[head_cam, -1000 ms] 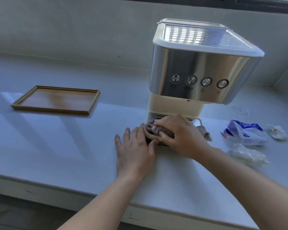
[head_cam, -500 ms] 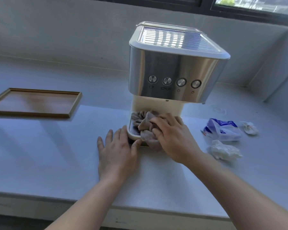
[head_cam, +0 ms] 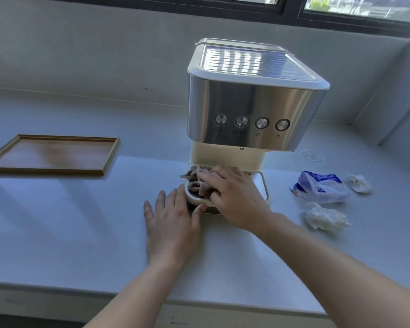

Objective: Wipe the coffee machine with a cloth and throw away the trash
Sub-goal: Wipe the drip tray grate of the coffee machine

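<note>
A steel and cream coffee machine [head_cam: 251,110] stands on the white counter [head_cam: 69,221], with several round knobs on its front. My right hand [head_cam: 232,197] presses a crumpled grey-brown cloth [head_cam: 197,183] onto the machine's drip tray [head_cam: 264,189]. My left hand [head_cam: 173,221] lies flat on the counter, its fingers apart, thumb against the tray's front left corner. Trash lies to the right of the machine: a crumpled blue and white wrapper [head_cam: 320,187] and two balled white tissues, one near [head_cam: 324,216] and one farther right [head_cam: 360,183].
A shallow wooden tray [head_cam: 55,155] sits on the counter at the left. A grey wall runs behind the machine, with a window above it. The counter's front edge is close to me. A side wall closes off the far right.
My right hand has wiped the cloth across the drip tray toward its left side. My left hand stays flat by the tray. The camera has shifted.
</note>
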`<state>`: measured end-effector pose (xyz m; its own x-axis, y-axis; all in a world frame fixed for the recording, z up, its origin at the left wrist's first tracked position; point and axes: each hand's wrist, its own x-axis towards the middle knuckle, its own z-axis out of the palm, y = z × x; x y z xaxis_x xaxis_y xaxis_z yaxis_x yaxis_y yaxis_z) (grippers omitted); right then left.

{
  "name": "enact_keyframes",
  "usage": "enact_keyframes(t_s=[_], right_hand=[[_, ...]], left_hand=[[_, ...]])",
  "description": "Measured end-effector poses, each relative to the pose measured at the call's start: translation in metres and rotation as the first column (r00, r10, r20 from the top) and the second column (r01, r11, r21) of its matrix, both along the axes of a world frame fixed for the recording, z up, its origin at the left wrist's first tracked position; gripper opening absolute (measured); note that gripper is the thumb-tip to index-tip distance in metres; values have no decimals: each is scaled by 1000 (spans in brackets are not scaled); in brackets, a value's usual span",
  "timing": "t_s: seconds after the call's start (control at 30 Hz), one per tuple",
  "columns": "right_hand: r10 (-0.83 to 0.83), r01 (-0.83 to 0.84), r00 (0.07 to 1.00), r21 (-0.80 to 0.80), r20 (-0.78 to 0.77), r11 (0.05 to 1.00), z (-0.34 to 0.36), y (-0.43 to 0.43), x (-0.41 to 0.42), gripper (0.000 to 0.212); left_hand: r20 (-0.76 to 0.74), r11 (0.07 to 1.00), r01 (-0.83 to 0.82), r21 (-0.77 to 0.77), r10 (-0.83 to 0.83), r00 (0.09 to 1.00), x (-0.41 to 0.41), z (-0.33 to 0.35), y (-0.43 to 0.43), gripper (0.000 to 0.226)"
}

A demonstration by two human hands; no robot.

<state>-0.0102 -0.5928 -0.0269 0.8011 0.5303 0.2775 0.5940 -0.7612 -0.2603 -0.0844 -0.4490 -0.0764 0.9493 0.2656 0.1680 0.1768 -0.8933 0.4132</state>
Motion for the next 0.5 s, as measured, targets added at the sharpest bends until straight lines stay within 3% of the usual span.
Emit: enact_keyframes(t_s=[0.07, 0.17, 0.23, 0.37, 0.43, 0.5], right_hand=[[-74, 75, 997, 9, -37, 997, 2, -11, 15, 40], [-316, 316, 949, 11, -8, 949, 0, 9, 24, 31], [-281, 281, 960, 10, 11, 960, -5, 40, 12, 38], [3, -4, 1000, 34, 17, 999, -5, 39, -5, 39], [-43, 42, 999, 14, 15, 999, -1, 12, 8, 31], [-230, 230, 973, 64, -11, 971, 3, -9, 22, 21]], left_hand=[[3, 1000, -4, 11, 4, 1000, 1, 0, 1, 72], [-8, 1000, -6, 15, 6, 1000, 1, 0, 0, 71], [-4, 1000, -8, -10, 8, 1000, 1, 1, 0, 64], [15, 1000, -17, -16, 17, 1000, 2, 0, 1, 53], [15, 1000, -15, -11, 16, 1000, 1, -1, 3, 61], [21, 1000, -10, -15, 11, 1000, 2, -1, 4, 69]])
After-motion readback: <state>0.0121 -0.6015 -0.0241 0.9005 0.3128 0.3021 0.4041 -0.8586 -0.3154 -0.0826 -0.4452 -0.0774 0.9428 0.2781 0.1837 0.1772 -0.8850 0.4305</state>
